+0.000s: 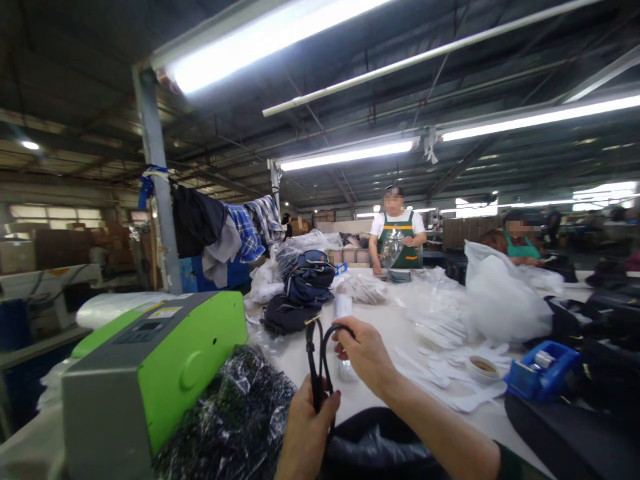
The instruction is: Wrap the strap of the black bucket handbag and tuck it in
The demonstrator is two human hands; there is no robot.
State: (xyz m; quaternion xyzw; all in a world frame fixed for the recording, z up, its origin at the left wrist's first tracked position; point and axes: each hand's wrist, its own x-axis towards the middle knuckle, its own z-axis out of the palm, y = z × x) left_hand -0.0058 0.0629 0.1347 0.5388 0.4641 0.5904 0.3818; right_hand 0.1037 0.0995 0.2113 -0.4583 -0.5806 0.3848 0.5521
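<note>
From my camera I see both of my hands on one black strap (311, 360), upright just above the table (295, 353). My left hand (307, 427) is closed around its lower part, the thumb pressed in against the fingers, with two lengths of the strap rising out of the grip. My right hand (367, 350) pinches the curved upper bend between thumb and forefinger, its other fingers curled beneath. A gold-coloured metal piece (313, 321) sits at the strap's top, to the left of my right fingertips. Below those fingers, and to the right of my left ones, a dark bag (357, 427) gapes with clear plastic inside. Left of my left fingers lies a heap of crumpled plastic film (230, 417), and past it stands a green and grey machine (193, 373). Beyond my fingertips, slightly left, dark blue and black backpacks (307, 287) are piled up. To the right of my right fingers are scattered flat white pieces (440, 367), a roll of tape (483, 369) and a blue tape dispenser (543, 372), with a large stuffed translucent bag (505, 300) behind them. Far beyond my fingers, across the table, a person in a green apron (400, 250) holds clear plastic.
</note>
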